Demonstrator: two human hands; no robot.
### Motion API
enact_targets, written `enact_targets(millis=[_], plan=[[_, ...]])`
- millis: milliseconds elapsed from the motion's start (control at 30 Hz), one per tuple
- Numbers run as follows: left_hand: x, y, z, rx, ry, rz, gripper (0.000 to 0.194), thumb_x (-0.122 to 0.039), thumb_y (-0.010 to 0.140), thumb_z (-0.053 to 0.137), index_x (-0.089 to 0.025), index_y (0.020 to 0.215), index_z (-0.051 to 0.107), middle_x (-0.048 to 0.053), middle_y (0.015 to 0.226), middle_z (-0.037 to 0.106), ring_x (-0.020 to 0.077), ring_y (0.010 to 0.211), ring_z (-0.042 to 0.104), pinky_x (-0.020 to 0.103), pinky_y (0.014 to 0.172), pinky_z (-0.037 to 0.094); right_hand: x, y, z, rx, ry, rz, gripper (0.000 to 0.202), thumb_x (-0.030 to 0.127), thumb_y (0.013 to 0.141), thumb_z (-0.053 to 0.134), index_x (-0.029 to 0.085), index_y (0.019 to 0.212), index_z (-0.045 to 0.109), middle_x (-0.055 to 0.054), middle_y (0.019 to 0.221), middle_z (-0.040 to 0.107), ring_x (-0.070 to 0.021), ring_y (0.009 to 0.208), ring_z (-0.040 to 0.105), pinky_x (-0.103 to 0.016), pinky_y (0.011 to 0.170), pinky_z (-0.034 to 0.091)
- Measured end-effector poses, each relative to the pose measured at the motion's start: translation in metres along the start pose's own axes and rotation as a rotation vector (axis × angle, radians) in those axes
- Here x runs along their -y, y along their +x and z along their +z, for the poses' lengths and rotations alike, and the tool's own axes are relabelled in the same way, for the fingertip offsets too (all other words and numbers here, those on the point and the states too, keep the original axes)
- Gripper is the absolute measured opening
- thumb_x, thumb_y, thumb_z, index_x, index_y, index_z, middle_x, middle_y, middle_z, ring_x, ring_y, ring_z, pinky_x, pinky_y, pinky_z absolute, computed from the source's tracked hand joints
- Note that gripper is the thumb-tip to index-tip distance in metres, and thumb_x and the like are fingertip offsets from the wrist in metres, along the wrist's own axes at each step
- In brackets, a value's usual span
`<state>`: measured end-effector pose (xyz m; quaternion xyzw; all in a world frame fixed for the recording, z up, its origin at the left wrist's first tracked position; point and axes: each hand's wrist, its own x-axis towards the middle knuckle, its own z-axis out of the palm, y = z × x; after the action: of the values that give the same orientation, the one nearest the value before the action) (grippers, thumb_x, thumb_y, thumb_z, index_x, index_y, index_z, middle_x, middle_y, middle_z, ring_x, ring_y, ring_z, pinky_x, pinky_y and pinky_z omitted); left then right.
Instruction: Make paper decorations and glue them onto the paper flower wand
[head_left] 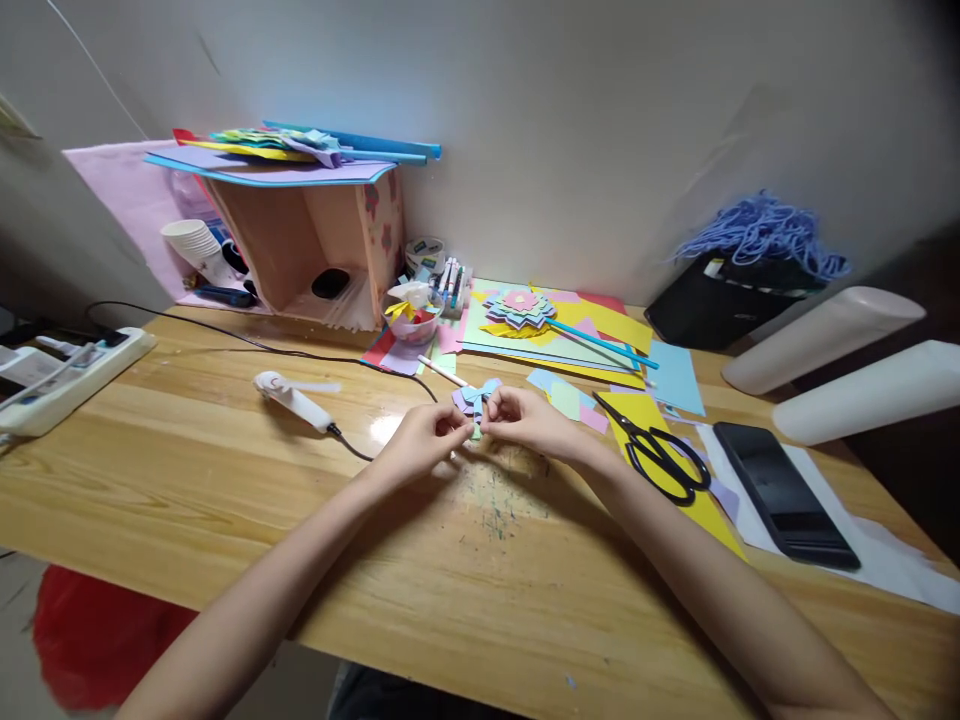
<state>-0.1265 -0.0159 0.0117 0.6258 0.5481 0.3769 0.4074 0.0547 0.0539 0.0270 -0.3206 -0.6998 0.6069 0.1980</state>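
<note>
Your left hand [429, 437] and right hand [534, 422], equally near, are pinching the folded paper [475, 398], fingers narrow; it is stretching from between them toward the back edge of the counter [442, 580].

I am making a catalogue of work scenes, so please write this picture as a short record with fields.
Left hand: pinching pastel paper strips
Right hand: at the same strips, close beside
Paper flower: on stacked sheets, beyond the hands
Scissors: partly over yellow paper, right of hands
Phone: on white paper, right side
White corded device: left of hands
Box: back left, purple sheet on top
</note>
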Motion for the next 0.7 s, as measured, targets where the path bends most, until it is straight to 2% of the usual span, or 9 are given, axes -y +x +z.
enact_targets(millis=[200,367,500,600,700], plan=[[0.0028,-0.0041,0.0052,0.056,-0.150,-0.067,0.022,-0.036,0.076,0.061,-0.014,0.070,0.061,0.003,0.064,0.060,0.0128,0.055,0.055,0.021,0.051,0.039,0.0015,0.0003,0.0049,-0.028,0.056,0.019,0.019,0.023,0.068,0.066,0.017,0.074,0.049,0.003,0.067,0.055,-0.0088,0.059,0.054,-0.022,0.054,0.043],[0.0036,-0.0055,0.0061,0.038,-0.195,-0.029,0.020,-0.033,0.077,0.060,-0.015,0.069,0.061,0.003,0.064,0.058,0.0125,0.057,0.054,0.021,0.052,0.040,0.0035,0.0000,0.0066,-0.021,0.076,0.049,0.018,0.022,0.068,0.067,0.016,0.075,0.051,0.002,0.066,0.057,-0.0093,0.059,0.056,-0.023,0.055,0.046],[0.0046,-0.0068,0.0057,0.016,-0.158,-0.004,0.018,-0.032,0.078,0.060,-0.015,0.074,0.064,0.005,0.069,0.061,0.0131,0.060,0.055,0.022,0.054,0.042,0.0030,-0.0005,0.0071,-0.014,0.055,0.064,0.017,0.022,0.068,0.067,0.016,0.076,0.052,0.002,0.065,0.058,-0.0096,0.058,0.057,-0.023,0.055,0.047],[0.0041,-0.0073,0.0051,-0.017,-0.160,-0.021,0.017,-0.032,0.076,0.063,-0.015,0.074,0.064,0.005,0.070,0.062,0.0127,0.059,0.055,0.021,0.054,0.041,0.0035,-0.0009,0.0086,-0.014,0.043,0.081,0.017,0.021,0.069,0.066,0.016,0.076,0.052,0.002,0.064,0.058,-0.0094,0.056,0.057,-0.023,0.054,0.047],[0.0026,-0.0068,0.0046,0.020,-0.250,-0.079,0.018,-0.032,0.073,0.066,-0.014,0.072,0.064,0.005,0.068,0.061,0.0124,0.058,0.054,0.021,0.053,0.040,0.0058,-0.0019,0.0104,-0.020,0.039,0.087,0.016,0.021,0.068,0.066,0.016,0.076,0.053,0.002,0.064,0.059,-0.0095,0.056,0.057,-0.023,0.053,0.047]])
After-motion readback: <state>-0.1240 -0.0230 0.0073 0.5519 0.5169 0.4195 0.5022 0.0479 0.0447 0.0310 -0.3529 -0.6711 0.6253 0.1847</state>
